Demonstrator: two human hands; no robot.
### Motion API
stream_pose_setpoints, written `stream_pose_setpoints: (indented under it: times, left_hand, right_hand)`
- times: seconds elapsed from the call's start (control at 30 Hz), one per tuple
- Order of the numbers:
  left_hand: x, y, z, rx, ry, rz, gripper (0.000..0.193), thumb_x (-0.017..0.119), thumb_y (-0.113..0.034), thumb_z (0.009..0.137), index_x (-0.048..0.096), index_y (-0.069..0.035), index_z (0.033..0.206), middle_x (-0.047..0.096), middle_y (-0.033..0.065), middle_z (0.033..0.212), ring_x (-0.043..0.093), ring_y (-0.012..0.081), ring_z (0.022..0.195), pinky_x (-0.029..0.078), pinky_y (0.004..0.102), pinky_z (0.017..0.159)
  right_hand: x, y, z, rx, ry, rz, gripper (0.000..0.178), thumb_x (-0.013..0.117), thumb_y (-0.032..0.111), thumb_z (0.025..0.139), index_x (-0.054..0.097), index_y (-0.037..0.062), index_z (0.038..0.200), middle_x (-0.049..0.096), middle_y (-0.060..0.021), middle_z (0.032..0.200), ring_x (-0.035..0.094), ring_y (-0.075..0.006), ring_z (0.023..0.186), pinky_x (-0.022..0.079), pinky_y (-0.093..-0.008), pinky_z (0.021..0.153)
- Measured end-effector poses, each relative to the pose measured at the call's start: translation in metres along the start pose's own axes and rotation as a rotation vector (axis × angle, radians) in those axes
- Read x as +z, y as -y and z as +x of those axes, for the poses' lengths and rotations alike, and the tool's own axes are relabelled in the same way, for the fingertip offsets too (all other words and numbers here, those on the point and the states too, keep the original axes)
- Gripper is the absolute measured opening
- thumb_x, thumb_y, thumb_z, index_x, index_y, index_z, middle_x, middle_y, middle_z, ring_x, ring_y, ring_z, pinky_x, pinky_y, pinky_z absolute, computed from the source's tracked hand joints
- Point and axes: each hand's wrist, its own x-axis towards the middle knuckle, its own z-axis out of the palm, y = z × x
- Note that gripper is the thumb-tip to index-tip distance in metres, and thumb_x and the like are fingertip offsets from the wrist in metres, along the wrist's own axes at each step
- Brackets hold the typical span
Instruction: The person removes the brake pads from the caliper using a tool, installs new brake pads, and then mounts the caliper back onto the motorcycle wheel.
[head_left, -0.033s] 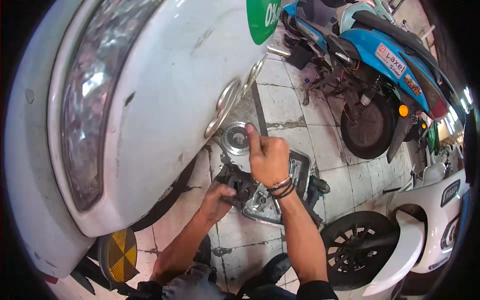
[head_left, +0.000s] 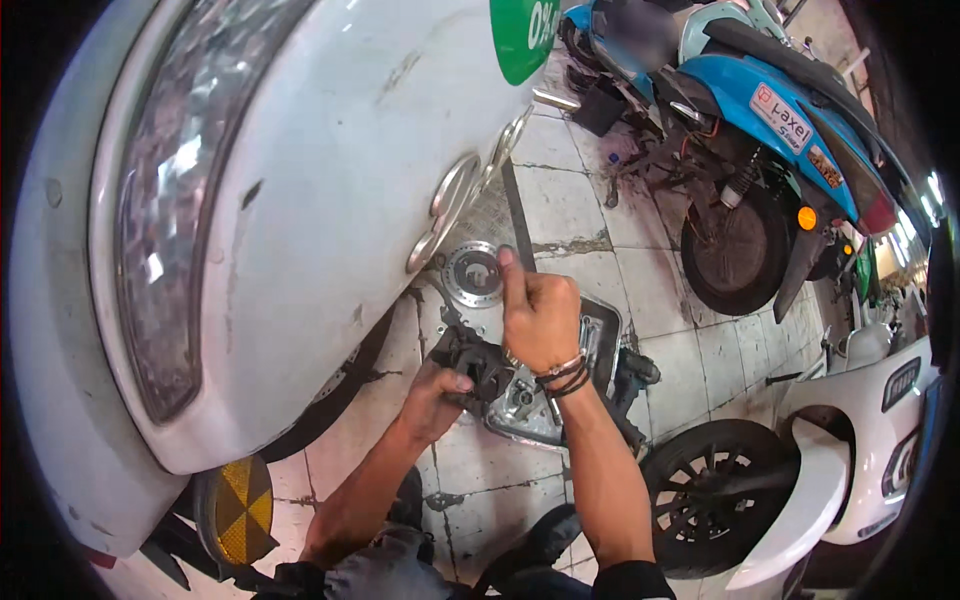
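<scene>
My left hand [head_left: 432, 402] is closed around a dark, greasy brake caliper [head_left: 480, 368], its thumb pressed on the near side. Just right of and above that part is my right hand [head_left: 541, 318], curled into a fist with the thumb stretched forward. Whatever its fingers grip is hidden behind the hand. Beyond the caliper, a silver brake disc [head_left: 472, 275] lies flat on the floor. Below my hands sits a metal-rimmed tray [head_left: 606, 318] with tools and small parts in it, partly covered by my right forearm.
White scooter bodywork [head_left: 300, 230] fills the left side, close to my hands. A dark bulky tool [head_left: 636, 369] lies right of the tray. A blue scooter [head_left: 740, 110] stands at the far right, and a white one [head_left: 860, 430] with a black wheel [head_left: 715, 490] is nearer.
My hands keep almost the same pose on the caliper. The white bodywork appears slightly farther left in the picture.
</scene>
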Motion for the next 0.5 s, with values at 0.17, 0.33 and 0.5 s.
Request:
stream_pose_setpoints:
  times: [0.17, 0.33, 0.5]
  left_hand:
    - [-0.001, -0.003, -0.003, 0.051, -0.062, 0.170, 0.074, 0.070, -0.005, 0.069, 0.045, -0.001, 0.138, 0.062, 0.0090, 0.119, 0.062, 0.0215, 0.109, 0.051, 0.0350, 0.095]
    - [-0.001, -0.014, -0.009, 0.010, -0.051, 0.074, 0.065, 0.068, -0.013, 0.074, 0.050, 0.001, 0.134, 0.064, 0.0111, 0.119, 0.064, 0.0213, 0.107, 0.052, 0.0339, 0.092]
    - [-0.007, -0.011, -0.005, -0.016, -0.073, 0.039, 0.054, 0.063, -0.019, 0.078, 0.059, 0.004, 0.126, 0.069, 0.0129, 0.112, 0.067, 0.0223, 0.100, 0.054, 0.0359, 0.089]
  right_hand:
    - [0.004, -0.024, -0.020, -0.078, -0.087, 0.046, 0.048, 0.061, 0.027, 0.101, 0.063, -0.0032, 0.065, 0.051, -0.0249, 0.055, 0.053, -0.0459, 0.050, 0.039, -0.0474, 0.048]
    - [-0.013, -0.001, -0.042, -0.119, 0.043, 0.091, 0.038, 0.065, 0.027, 0.099, 0.062, -0.0017, 0.074, 0.054, -0.0217, 0.059, 0.058, -0.0429, 0.053, 0.042, -0.0457, 0.050]
    - [-0.021, -0.005, -0.090, -0.271, 0.029, 0.087, 0.018, 0.076, 0.012, 0.090, 0.065, 0.0006, 0.097, 0.064, -0.0145, 0.071, 0.062, -0.0286, 0.052, 0.048, -0.0371, 0.051]
